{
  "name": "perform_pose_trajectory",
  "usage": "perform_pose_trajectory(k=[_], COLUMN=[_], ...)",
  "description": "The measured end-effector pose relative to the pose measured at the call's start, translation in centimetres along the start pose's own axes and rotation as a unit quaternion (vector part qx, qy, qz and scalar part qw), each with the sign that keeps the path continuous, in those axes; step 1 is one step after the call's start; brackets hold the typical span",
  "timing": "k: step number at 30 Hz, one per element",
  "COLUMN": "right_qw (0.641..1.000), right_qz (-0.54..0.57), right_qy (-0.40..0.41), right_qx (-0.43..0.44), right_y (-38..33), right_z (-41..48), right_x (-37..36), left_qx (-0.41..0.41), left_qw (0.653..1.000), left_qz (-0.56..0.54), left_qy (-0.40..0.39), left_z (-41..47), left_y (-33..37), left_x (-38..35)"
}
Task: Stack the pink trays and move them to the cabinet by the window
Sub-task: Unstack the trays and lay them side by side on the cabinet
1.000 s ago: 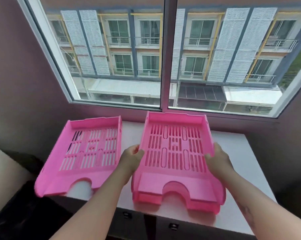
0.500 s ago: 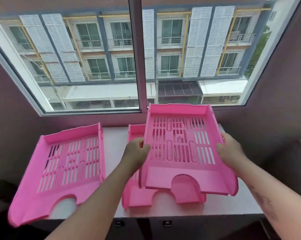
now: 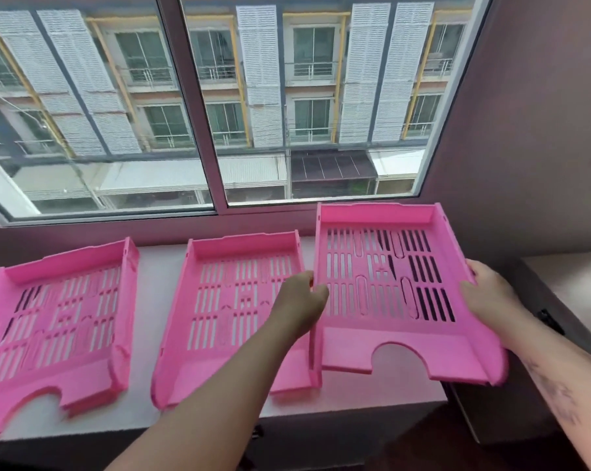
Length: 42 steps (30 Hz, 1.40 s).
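Note:
Three pink slotted trays are in view on or over the white cabinet top [image 3: 158, 266] under the window. The left tray [image 3: 59, 314] and the middle tray [image 3: 239, 300] lie flat side by side. I hold the right tray [image 3: 389, 290] lifted above the cabinet's right end, partly past its edge. My left hand [image 3: 300, 300] grips its left wall, and my right hand [image 3: 487, 294] grips its right wall. My left forearm crosses the middle tray's front right corner.
A large sliding window [image 3: 202, 107] runs behind the cabinet. A mauve wall [image 3: 532, 130] closes the right side. A lower pale-topped unit [image 3: 579, 294] stands at the far right. Dark cabinet fronts [image 3: 321, 436] sit below the white top.
I lifted the top tray off the one beneath it and carried it to the right. The middle tray now lies uncovered. The view has swung right.

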State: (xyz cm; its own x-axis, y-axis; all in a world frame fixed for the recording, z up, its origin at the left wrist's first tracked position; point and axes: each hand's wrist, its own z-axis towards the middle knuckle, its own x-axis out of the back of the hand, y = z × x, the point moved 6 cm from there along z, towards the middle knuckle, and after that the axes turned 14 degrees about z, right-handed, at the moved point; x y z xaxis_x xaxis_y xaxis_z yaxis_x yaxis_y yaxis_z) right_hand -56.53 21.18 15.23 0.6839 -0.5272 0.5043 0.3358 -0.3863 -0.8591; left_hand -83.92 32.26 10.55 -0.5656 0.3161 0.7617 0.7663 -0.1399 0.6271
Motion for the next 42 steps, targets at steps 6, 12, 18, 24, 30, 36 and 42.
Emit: perform_pose_trajectory(k=[6,12,18,24,30,36,42], right_qw=[0.999,0.995,0.988,0.982,0.985,0.988,0.981], right_qz=[0.019,0.068,0.110,0.094,0.069,0.119,0.152], right_qy=[-0.043,-0.072,-0.095,-0.160,-0.152,-0.075,-0.089], right_qx=[0.001,-0.028,-0.046,-0.034,-0.053,-0.058,-0.079], right_y=[1.7,5.2,6.0,5.3,6.5,8.4,7.6], right_z=[3.0,4.0,3.1,3.4,0.9,-3.2,-0.7], right_x=[1.0,-2.7,-5.9,-7.4,-7.2,-6.4,-7.4], left_qx=[0.042,0.083,0.068,0.087,0.097,0.090,0.100], left_qw=[0.994,0.990,0.990,0.995,0.992,0.995,0.993], left_qz=[0.096,0.110,0.119,0.024,-0.068,0.031,0.040], left_qy=[0.016,0.000,0.037,0.036,0.036,0.024,0.041], left_z=[-0.4,-0.3,0.0,0.0,-3.8,-6.3,-4.8], left_y=[1.9,0.0,-2.3,-3.7,-5.3,-7.2,-7.6], left_x=[-3.1,-4.4,-3.8,-3.4,-3.5,-5.8,-6.0])
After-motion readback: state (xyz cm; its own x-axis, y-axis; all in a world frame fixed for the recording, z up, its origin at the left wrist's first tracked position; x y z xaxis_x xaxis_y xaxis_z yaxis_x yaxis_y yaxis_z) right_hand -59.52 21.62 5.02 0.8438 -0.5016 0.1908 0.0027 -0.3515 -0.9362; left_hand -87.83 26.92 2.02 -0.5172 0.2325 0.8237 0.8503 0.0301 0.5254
